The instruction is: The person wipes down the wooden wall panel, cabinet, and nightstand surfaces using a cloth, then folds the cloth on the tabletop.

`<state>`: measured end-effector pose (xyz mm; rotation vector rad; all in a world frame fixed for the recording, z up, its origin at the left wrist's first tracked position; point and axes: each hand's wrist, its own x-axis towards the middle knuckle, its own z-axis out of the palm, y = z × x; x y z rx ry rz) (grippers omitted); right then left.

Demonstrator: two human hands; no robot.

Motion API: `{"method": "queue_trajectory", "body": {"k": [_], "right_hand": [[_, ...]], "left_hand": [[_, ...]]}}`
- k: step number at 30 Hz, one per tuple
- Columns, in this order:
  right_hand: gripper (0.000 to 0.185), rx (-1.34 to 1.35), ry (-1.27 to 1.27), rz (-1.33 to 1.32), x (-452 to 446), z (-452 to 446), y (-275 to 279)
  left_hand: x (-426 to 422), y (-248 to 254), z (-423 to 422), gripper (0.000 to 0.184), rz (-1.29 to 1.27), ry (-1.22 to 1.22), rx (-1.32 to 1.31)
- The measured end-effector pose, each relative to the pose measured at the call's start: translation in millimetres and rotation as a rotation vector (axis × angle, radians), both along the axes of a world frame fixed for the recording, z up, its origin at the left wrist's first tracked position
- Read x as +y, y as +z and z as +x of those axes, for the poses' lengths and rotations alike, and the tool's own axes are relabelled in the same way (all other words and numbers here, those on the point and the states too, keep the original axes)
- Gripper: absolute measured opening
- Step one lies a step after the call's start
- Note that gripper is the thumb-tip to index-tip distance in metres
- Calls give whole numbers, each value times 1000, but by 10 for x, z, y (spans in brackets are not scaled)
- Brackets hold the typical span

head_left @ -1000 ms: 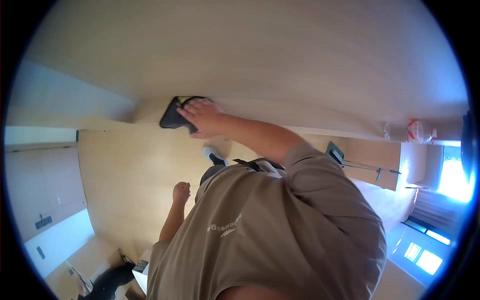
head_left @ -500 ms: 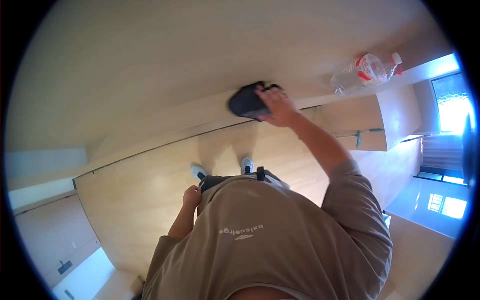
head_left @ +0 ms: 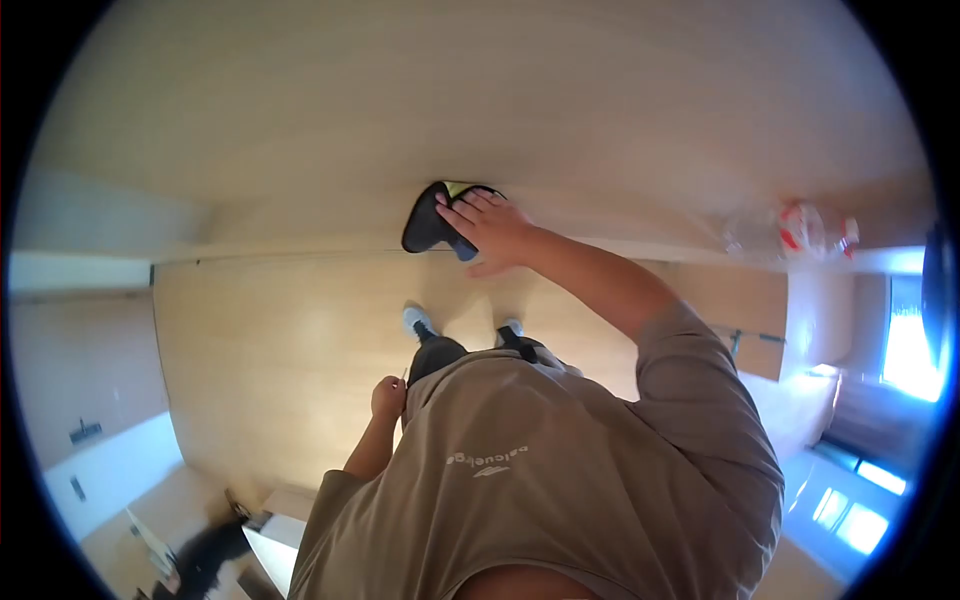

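Observation:
A dark cloth (head_left: 425,220) with a yellow-green edge lies folded at the near edge of a wide pale-wood surface (head_left: 300,130). My right hand (head_left: 492,228) is on top of it, arm stretched forward, fingers spread over the cloth and pressing it down. Part of the cloth hangs below the hand near the edge. At my left side, beside my thigh, my left hand (head_left: 388,398) is curled closed. Something small and pale shows by its fingertips, too small to name.
A clear plastic bottle (head_left: 800,230) with a red and white label lies on its side on the surface at the right, blurred. Wood floor (head_left: 280,350) stretches under my feet. A door (head_left: 90,370) is at left, a bright window (head_left: 910,340) at right.
My right hand and the cloth have moved left along the surface's edge. The view has turned, so the bottle appears lower and further right. My left hand stays by my thigh.

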<state>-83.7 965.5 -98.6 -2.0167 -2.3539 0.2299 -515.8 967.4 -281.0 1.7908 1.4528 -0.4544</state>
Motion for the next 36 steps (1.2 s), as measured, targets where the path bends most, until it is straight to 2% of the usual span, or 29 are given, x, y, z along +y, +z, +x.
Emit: {"method": "queue_trajectory", "body": {"k": [1,2,3,5,12,14,16,17,19,20,22,23,25,30,36], "right_hand": [[109,27,62,42,319,-146,-9],[107,34,107,13,596,-260,2],[107,51,180,34,872,-388,48],[106,1,270,-74,1395,-686,117],[103,-8,383,-6,2861,-1787,-57],[100,-5,300,-11,3041,-1955,-93],[98,5,283,-27,3031,-1983,-42],[96,10,243,-44,2957,-1936,-31],[96,31,246,-39,2728,-1773,-154],[97,44,227,-39,2604,-1685,-138],[98,59,205,-36,2324,-1477,-102],[100,59,198,-27,2001,-1340,-154],[102,55,189,9,1554,-1058,-162],[101,-37,121,-84,733,-363,-44],[111,-73,143,-119,715,-354,8]], "left_hand": [[8,28,-190,31,-65,106,8],[-38,-95,-404,31,157,61,-47],[-20,-212,-598,32,202,90,-6],[56,-196,-867,33,174,233,-15],[492,70,-1149,32,162,540,-66],[659,-4,-1211,33,303,509,-216],[972,317,-1045,31,-21,1010,-413],[1106,404,-989,27,-100,1216,-690],[1406,836,-811,24,-197,1366,-963],[1575,849,-873,26,-334,1277,-1233],[1868,1466,-638,26,-362,1324,-1305],[1863,1513,-584,26,-365,1321,-1314],[1987,1640,-469,23,-389,1139,-1528],[2022,2121,-91,26,-339,1006,-1690],[1674,2386,166,30,-173,997,-1696]]}}
